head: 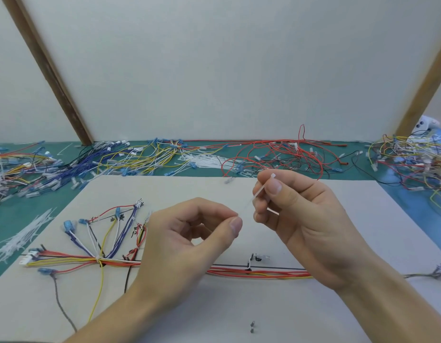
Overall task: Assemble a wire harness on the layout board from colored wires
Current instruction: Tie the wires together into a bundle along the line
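Note:
A thin white cable tie [260,190] is held in the air above the pale layout board [239,305]. My right hand [301,219] pinches its head end between thumb and fingers. My left hand [189,238] pinches its lower tip between thumb and forefinger. On the board lies the harness: a bundle of red, yellow and white wires [259,273] runs along a black drawn line, tied at a knot [98,259] from which blue, white and yellow wires [110,233] fan up to blue connectors [69,225].
Piles of loose colored wires [140,157] lie on the green mat behind the board, red ones [276,154] mid-right, a tangled heap [412,164] far right. Spare white cable ties lie at back center [204,162] and left [24,236]. Two small pins [252,327] stand near the front.

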